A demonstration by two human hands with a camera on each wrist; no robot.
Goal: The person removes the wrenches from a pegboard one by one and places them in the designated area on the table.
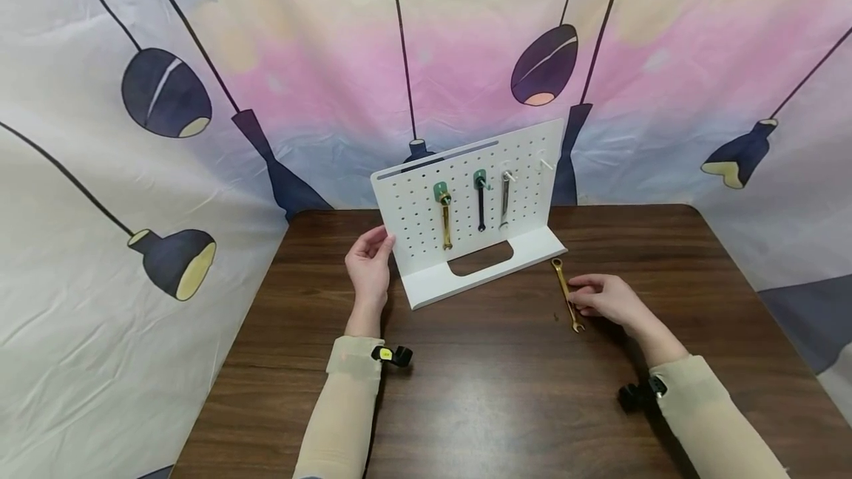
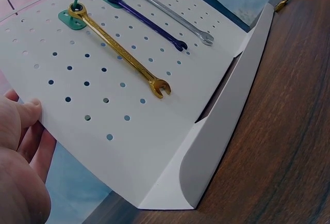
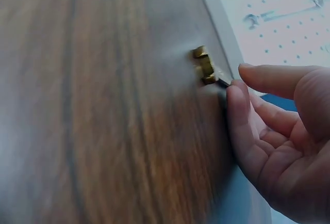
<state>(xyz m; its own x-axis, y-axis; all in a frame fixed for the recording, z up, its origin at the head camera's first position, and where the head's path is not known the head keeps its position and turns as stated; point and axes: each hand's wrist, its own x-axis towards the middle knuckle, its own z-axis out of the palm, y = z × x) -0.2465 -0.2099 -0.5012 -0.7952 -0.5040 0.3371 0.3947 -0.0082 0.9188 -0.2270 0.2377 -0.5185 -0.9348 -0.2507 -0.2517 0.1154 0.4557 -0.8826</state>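
- Beyond the fingers of both hands hangs a painted cloth [image 1: 319, 35], a backdrop.
- Under the fingers spreads a wooden table [image 1: 466, 412], bearing the work.
- Between the two hands stands a white pegboard [image 1: 413, 239] on its own flat foot, tilted back slightly.
- At the board's left edge, the left hand [image 1: 369, 261] pinches it, thumb on the front face and other fingers behind, probably to steady it.
- Off the board's right corner, the right hand [image 1: 609, 298] has bent fingers at the shaft of a loose gold wrench [image 1: 563, 283]; whether they grip it or only touch it, I cannot tell. Its ring end points toward the board, its forked end toward the person.
- To the right of the left fingers hang a gold wrench [image 2: 119, 48], then a dark wrench [image 2: 147, 22], then a silver wrench [image 2: 172, 14], ring ends up, seemingly so each can slip on or off easily.
- Above the left fingertips, green hooks [image 2: 70, 20] carry the first two; hooks do the holding here, not a box. Farther right, a pale hook [image 1: 545, 162] juts out above the right fingers.
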